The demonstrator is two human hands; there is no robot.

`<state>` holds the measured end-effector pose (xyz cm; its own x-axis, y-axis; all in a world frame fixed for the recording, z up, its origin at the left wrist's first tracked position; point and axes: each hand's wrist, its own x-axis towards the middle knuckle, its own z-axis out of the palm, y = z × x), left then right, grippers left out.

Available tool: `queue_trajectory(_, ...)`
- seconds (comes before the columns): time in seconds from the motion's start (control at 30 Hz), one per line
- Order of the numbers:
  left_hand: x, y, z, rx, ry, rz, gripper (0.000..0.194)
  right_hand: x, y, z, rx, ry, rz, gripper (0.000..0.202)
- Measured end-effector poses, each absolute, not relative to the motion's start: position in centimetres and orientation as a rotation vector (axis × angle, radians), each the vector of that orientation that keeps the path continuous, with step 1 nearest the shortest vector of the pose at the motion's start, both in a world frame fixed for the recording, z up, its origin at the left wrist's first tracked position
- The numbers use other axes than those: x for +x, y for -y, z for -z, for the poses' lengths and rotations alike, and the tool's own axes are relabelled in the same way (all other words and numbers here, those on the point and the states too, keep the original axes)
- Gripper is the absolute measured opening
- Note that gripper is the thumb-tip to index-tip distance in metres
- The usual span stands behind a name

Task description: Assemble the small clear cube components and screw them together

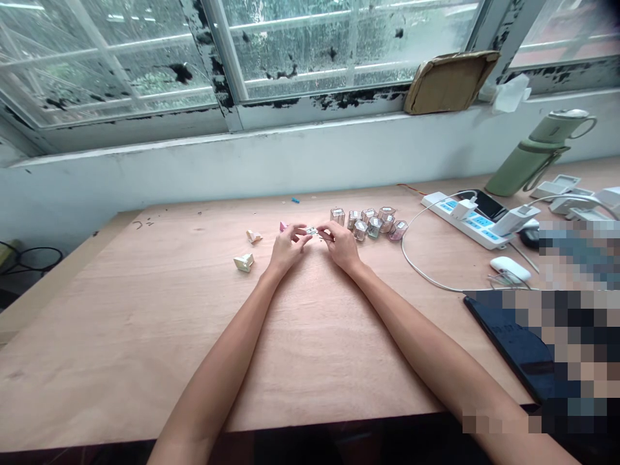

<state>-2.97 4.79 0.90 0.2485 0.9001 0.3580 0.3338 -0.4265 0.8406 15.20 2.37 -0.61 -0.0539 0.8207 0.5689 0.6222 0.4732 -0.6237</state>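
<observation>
Near the middle of the wooden table (310,336), my left hand (289,247) pinches a small whitish piece (310,230) from the left. My right hand (339,244) is closed at the piece's right end, its fingertips pressed together; what they grip is too small to name. A pink object (283,227) shows partly behind my left hand. To the left lie a small peach-coloured object (253,236) and a pale yellow one (243,262). Several small clear containers (374,226) with tinted contents stand close together just right of my right hand.
A white power strip (465,221) with plugs and a looping cable lies at the right. Beyond it are a phone (484,205), a green bottle (527,155) and a white case (510,269). A dark tablet (508,349) rests near the right front edge. A blue bit (295,200) lies behind my hands.
</observation>
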Motion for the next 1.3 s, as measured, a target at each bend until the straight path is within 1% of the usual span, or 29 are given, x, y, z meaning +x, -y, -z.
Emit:
queue_trajectory(0.23,-3.0,-4.8,-0.9,1.889,-1.121,-1.158,0.032,15.3,-2.9,1.1,-1.233,1.729,-0.300,0.021)
queue_trajectory(0.5,-2.8,-4.5,-1.2,1.869,-1.091,-1.154,0.031,15.4,-2.4,0.4,-1.253,1.753,-0.284,0.019)
queue_trajectory(0.73,-2.8,-4.5,-1.3,1.812,-1.062,-1.156,0.032,15.5,-2.6,0.6,-1.205,1.742,-0.321,0.019)
queue_trajectory(1.0,-2.8,-4.1,-1.5,1.800,-1.044,-1.162,0.036,15.6,-3.2,1.1,-1.047,1.675,-0.404,0.022)
queue_trajectory(1.3,-2.9,-4.4,-1.2,1.817,-1.032,-1.180,0.036,15.8,-3.5,1.4,-1.031,1.652,-0.460,0.019)
